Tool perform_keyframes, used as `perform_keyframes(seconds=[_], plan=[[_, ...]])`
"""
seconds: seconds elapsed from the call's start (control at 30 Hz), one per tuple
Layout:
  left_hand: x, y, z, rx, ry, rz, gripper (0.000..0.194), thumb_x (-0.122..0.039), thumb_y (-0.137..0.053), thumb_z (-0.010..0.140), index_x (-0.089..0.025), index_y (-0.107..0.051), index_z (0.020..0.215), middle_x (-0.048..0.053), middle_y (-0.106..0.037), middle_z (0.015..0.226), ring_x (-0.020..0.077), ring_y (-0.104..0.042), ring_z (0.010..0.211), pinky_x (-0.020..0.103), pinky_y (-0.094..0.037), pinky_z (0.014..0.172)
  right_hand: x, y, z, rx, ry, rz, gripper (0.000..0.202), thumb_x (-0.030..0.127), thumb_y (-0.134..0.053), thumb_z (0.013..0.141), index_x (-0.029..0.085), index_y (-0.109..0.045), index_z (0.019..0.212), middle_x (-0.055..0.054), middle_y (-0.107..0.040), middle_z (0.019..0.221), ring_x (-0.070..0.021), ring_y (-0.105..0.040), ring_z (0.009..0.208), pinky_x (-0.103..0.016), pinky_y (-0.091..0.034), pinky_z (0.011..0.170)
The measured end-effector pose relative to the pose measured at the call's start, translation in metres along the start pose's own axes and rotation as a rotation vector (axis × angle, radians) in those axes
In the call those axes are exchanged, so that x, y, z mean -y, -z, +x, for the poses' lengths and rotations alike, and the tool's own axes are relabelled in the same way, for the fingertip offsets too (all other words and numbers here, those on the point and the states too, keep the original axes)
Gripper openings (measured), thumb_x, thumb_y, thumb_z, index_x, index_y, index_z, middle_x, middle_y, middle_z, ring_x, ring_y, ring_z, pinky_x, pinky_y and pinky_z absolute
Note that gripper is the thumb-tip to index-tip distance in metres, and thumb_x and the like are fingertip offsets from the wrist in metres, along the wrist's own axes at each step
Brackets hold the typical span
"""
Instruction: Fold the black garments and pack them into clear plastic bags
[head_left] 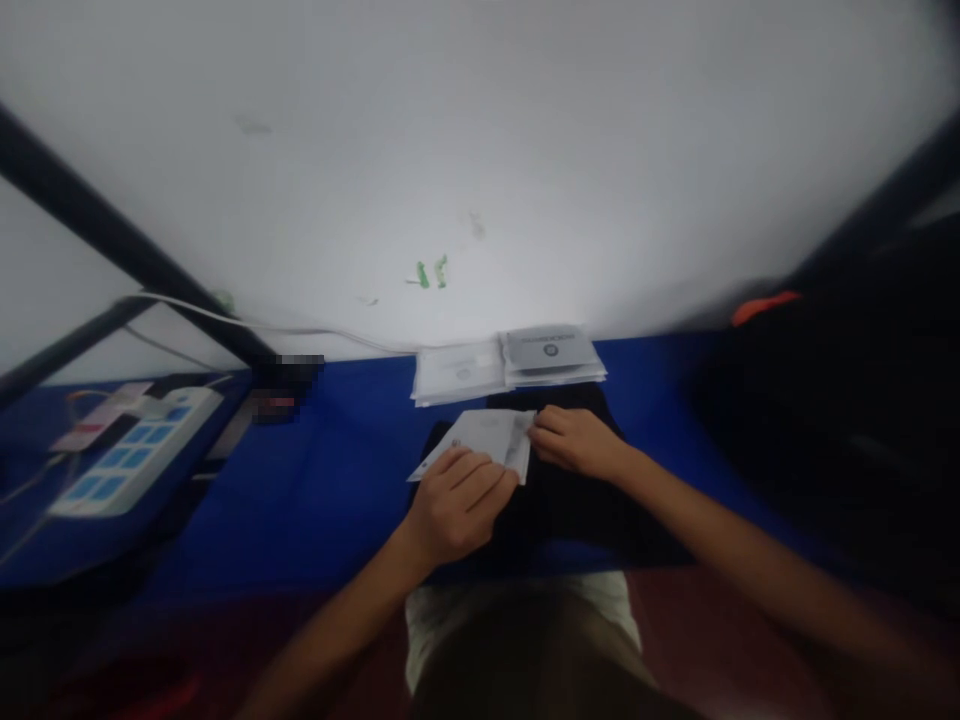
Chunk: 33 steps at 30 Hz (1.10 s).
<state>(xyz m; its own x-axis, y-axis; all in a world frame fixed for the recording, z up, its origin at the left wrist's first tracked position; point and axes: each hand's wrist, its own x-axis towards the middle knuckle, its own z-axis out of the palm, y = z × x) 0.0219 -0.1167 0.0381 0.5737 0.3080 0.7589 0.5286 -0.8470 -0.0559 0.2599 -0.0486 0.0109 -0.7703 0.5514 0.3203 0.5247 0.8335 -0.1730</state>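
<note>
A flat white plastic bag (487, 435) is tilted up in front of me, over a black cloth (577, 510). My left hand (461, 505) is closed on its near edge, the fingers curled over the front. With bent fingers, my right hand (574, 440) pinches the right end, where a greyish strip shows. What is inside the bag cannot be made out. Behind it lie two piles of similar packets: a whiter one (457, 375) at left and one with a dark printed logo (551, 352) at right.
A blue-covered table (300, 500) runs along a white wall (480, 150). At the left a white power strip (139, 455) with blue sockets lies among cables. Dark metal bars (112, 230) rise at the left. A large black mass (847, 420) fills the right side.
</note>
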Motion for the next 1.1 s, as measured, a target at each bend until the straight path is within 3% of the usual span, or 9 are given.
perform_keyframes(seconds=[0.2,0.37,0.47,0.6,0.73,0.8,0.97,1.1], plan=[[-0.006,0.0,0.002,-0.015,-0.007,-0.04,0.019,-0.007,-0.051,0.088,-0.016,-0.063,0.099,0.002,-0.068,0.08,0.0164,-0.062,0.079,0.034,-0.047,0.08,-0.04,-0.022,-0.009,0.096,-0.158,-0.129,0.02,0.023,-0.043,0.095,0.019,-0.062,0.09,-0.01,-0.06,0.09,-0.0209,-0.052,0.083,-0.028,-0.04,0.063],[-0.008,-0.006,0.004,-0.013,0.021,-0.094,0.017,-0.005,-0.056,0.084,-0.014,-0.063,0.097,0.004,-0.067,0.08,0.0177,-0.06,0.079,0.032,-0.047,0.073,-0.028,-0.02,-0.007,0.01,-0.213,-0.032,0.02,0.022,-0.053,0.089,0.016,-0.063,0.105,-0.015,-0.062,0.103,-0.0272,-0.054,0.096,-0.037,-0.046,0.077],[-0.009,-0.008,0.006,0.002,0.015,-0.109,0.017,-0.005,-0.056,0.084,-0.014,-0.063,0.097,0.004,-0.067,0.08,0.0174,-0.06,0.08,0.032,-0.048,0.075,-0.013,-0.012,-0.002,-0.043,-0.121,0.097,0.043,0.022,-0.061,0.083,0.016,-0.057,0.126,-0.017,-0.06,0.122,-0.0311,-0.053,0.111,-0.048,-0.044,0.092],[-0.013,-0.007,0.007,0.013,-0.04,-0.118,0.017,-0.007,-0.052,0.088,-0.015,-0.064,0.097,0.003,-0.067,0.081,0.0159,-0.061,0.08,0.033,-0.049,0.08,0.003,-0.01,0.006,-0.065,0.067,0.175,0.05,0.023,-0.055,0.088,0.02,-0.048,0.137,-0.015,-0.055,0.137,-0.0293,-0.051,0.124,-0.05,-0.041,0.102],[-0.016,0.001,0.007,-0.035,-0.051,-0.14,0.016,-0.007,-0.055,0.087,-0.015,-0.066,0.095,0.002,-0.068,0.082,0.0147,-0.062,0.08,0.034,-0.05,0.084,0.009,-0.015,0.01,-0.209,0.312,0.183,0.05,0.026,-0.046,0.095,0.014,-0.04,0.144,-0.017,-0.061,0.131,-0.0269,-0.053,0.126,-0.047,-0.047,0.1],[-0.015,0.004,0.006,-0.065,-0.034,-0.145,0.016,-0.007,-0.058,0.085,-0.016,-0.067,0.096,0.001,-0.069,0.083,0.0143,-0.062,0.081,0.033,-0.051,0.086,0.009,-0.013,0.011,-0.305,0.357,0.117,0.047,0.022,-0.042,0.097,0.01,-0.041,0.143,-0.018,-0.066,0.125,-0.0258,-0.056,0.124,-0.045,-0.05,0.098],[-0.006,0.0,-0.001,-0.071,0.116,-0.101,0.029,-0.007,-0.066,0.081,-0.015,-0.065,0.109,0.006,-0.069,0.093,0.0192,-0.062,0.09,0.037,-0.051,0.086,-0.026,0.006,0.015,-0.414,0.146,-0.218,0.041,0.01,-0.044,0.095,0.016,-0.052,0.134,-0.013,-0.064,0.129,-0.0241,-0.057,0.125,-0.042,-0.052,0.099],[-0.001,-0.011,-0.015,0.117,0.223,-0.162,0.027,-0.012,-0.063,0.085,-0.014,-0.061,0.113,0.009,-0.066,0.098,0.0202,-0.06,0.092,0.038,-0.051,0.084,-0.079,0.013,0.025,-0.281,-0.111,-0.416,0.037,0.008,-0.044,0.093,0.011,-0.06,0.126,-0.016,-0.064,0.129,-0.0284,-0.058,0.123,-0.044,-0.051,0.098]])
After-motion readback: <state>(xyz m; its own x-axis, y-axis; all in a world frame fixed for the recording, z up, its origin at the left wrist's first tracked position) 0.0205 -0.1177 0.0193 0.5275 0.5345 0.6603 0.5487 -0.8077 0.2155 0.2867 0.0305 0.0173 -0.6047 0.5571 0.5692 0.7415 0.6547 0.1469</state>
